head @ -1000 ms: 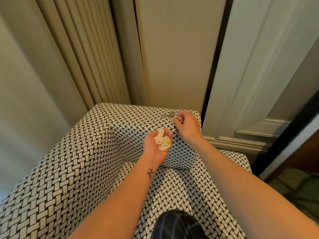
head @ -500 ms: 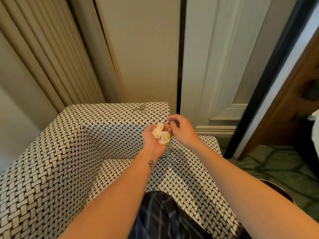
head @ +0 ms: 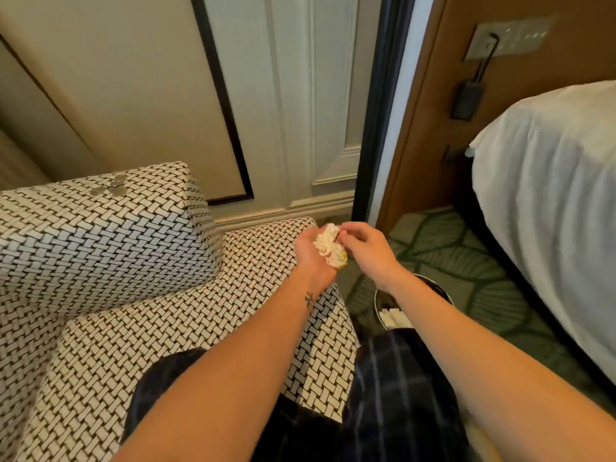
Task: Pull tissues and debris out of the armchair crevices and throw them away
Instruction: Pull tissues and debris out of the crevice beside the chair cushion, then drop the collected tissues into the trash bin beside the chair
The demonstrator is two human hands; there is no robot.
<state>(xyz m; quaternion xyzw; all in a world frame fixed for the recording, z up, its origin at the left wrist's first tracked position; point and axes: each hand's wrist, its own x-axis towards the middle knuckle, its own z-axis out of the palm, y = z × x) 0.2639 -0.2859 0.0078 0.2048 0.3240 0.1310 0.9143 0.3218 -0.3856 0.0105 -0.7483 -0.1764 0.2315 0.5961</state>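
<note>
A cream wall (head: 133,95) edged with a thin black line is recorded behind a black-and-white woven-pattern upholstered armchair (head: 100,245). A white moulded panel (head: 300,95) is noted beside it, bounded by a black vertical frame (head: 376,128). Beyond, a brown wooden wall panel (head: 430,135) is fitted with a silver switch plate (head: 510,36). A green leaf-patterned carpet (head: 466,261) is laid beside a white-covered bed (head: 550,195).

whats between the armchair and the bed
Head view: green patterned carpet and a round bin, partly hidden by the right forearm, lie between the armchair and the bed.

Hotel-type bedrm: white-sheeted bed (head: 550,195), woven armchair (head: 100,245), leaf carpet (head: 450,255), wall switch panel (head: 510,36).
</note>
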